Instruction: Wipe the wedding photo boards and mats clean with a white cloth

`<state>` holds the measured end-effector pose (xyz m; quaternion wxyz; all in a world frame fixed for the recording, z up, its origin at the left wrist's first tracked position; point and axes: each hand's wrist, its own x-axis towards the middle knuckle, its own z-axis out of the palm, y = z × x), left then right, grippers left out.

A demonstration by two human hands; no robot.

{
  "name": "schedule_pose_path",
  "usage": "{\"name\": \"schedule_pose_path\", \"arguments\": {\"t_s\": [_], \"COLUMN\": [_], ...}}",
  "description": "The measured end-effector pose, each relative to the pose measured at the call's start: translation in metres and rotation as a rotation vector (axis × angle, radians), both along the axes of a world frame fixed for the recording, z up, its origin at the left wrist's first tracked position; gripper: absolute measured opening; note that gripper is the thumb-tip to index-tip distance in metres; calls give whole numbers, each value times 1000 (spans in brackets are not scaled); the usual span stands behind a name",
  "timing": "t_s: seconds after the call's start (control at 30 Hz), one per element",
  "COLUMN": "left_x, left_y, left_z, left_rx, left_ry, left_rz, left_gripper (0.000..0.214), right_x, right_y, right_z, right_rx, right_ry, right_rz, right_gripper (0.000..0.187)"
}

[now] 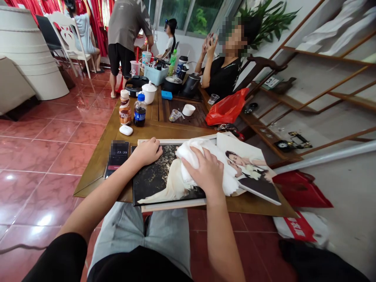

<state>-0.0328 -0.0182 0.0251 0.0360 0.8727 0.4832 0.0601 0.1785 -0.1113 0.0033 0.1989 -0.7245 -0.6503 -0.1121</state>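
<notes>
Fingers [202, 158] of my right hand [207, 172] clench a white cloth [194, 164] against a framed photo [155, 176]; my left hand [145, 152] rests open on it. It lies on a wooden table [94, 184], red tile floor [49, 152] left of the table, a phone [117, 154] and bottles [140, 109] on the table.

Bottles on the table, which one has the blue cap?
It's the clear plastic bottle of dark liquid. The brown-labelled bottle right beside it has a pale cap, and the green bottle stands farther back.
</notes>
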Motion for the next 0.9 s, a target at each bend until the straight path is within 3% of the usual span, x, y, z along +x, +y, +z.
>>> {"name": "schedule_pose_path", "arguments": {"t_s": [0.17, 0.5, 0.9], "left_x": [0, 0, 1], "left_y": [0, 0, 0], "left_z": [-3, -1, -2], "left_rx": [5, -20, 9], "left_ry": [-4, 7, 23], "left_rz": [1, 0, -7], "left_gripper": [39, 38, 40], "right_x": [-7, -43, -6], "right_y": [-2, -10, 15], "right_z": [1, 10, 11], "right_rx": [-52, -93, -188], "right_ry": [-61, -47, -19], "right_rz": [-10, 221, 36], "right_gripper": [55, 54, 58]}}
